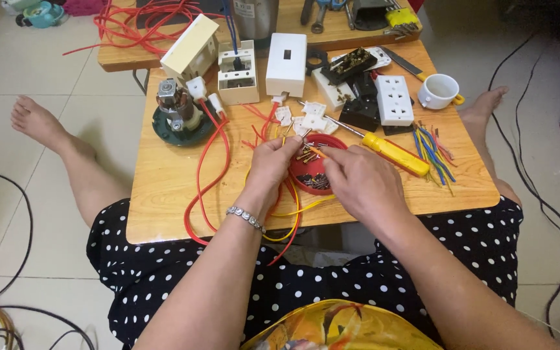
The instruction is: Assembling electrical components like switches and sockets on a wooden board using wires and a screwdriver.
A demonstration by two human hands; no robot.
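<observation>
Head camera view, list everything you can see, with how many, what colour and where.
Small wooden table: one, tan, over the lap.
Red dish of screws: one, under the hands.
Screwdriver: one, yellow handle, right of the dish.
Red wires: several, left-centre.
Motor: one, metal on a dark green base, left.
Socket plate: one, white, right rear.
Cup: one, white, far right.
Wire offcuts: a bunch, mixed colours, right edge.
Left hand: pinching a thin yellow wire, bracelet on wrist.
Right hand: over the dish.
</observation>
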